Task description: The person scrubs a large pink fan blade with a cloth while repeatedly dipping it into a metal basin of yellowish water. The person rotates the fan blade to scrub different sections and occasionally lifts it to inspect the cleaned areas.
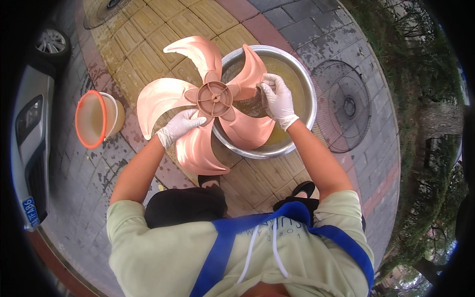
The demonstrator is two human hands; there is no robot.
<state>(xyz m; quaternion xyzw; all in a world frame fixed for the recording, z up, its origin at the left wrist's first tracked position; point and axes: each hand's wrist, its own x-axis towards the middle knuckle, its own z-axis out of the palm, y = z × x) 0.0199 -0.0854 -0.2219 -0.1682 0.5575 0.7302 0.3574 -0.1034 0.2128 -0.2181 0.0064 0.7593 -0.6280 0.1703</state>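
A pink plastic fan blade rotor point(214, 98) with several curved blades is held up, back of its hub facing me, partly over a round metal basin point(311, 111) of murky yellowish water. My left hand point(182, 125), in a white glove, grips the rotor beside the hub, at the root of a blade. In my gloved right hand point(276, 97) is a dark grey cloth or scrubbing pad point(262, 97), pinched at the edge of the blade on the right; its exact kind is unclear. That blade and the one below it overlap the basin.
A round wire fan guard point(349, 107) lies on the paving right of the basin; another fan guard point(105, 11) is at the top left. A bucket with an orange rim point(103, 122) holds cloudy liquid at left. Beyond it stands a parked car point(35, 130). Greenery borders the right side.
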